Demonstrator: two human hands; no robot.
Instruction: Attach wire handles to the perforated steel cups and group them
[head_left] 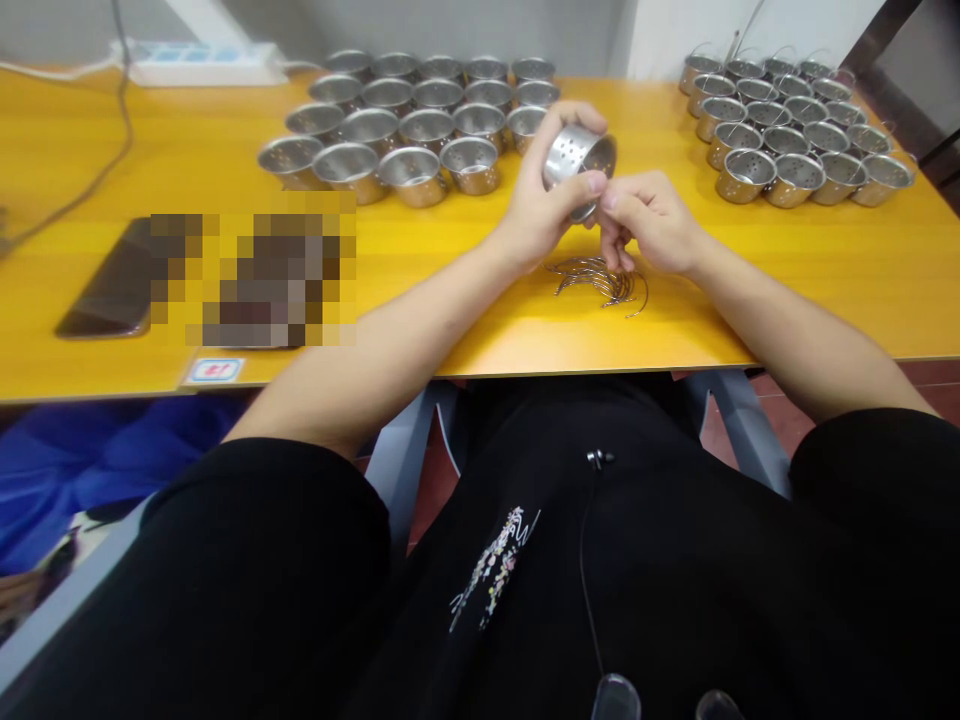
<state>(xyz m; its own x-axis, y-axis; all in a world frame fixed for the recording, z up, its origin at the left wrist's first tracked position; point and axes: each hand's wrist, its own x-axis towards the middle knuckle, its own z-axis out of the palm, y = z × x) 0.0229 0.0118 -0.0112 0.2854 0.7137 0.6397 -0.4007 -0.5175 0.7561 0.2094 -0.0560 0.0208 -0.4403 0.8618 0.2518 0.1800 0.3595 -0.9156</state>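
My left hand point(551, 195) is wrapped round a small perforated metal cup point(568, 155), tilted so its mouth faces right. The left thumb presses near the rim. My right hand point(651, 218) is closed in a pinch right at that rim, close to the left thumb; what its fingertips hold, if anything, is too small to make out. Below both hands, a loose pile of thin curved wire handles point(596, 280) lies on the yellow table point(480, 330).
Rows of perforated metal cups point(412, 175) stand at the back left. More cups with wire handles point(795, 178) stand in rows at the right. A dark phone point(112, 280), a pixelated object point(270, 280), a small label point(216, 370) and a white power strip point(202, 62) are on the left.
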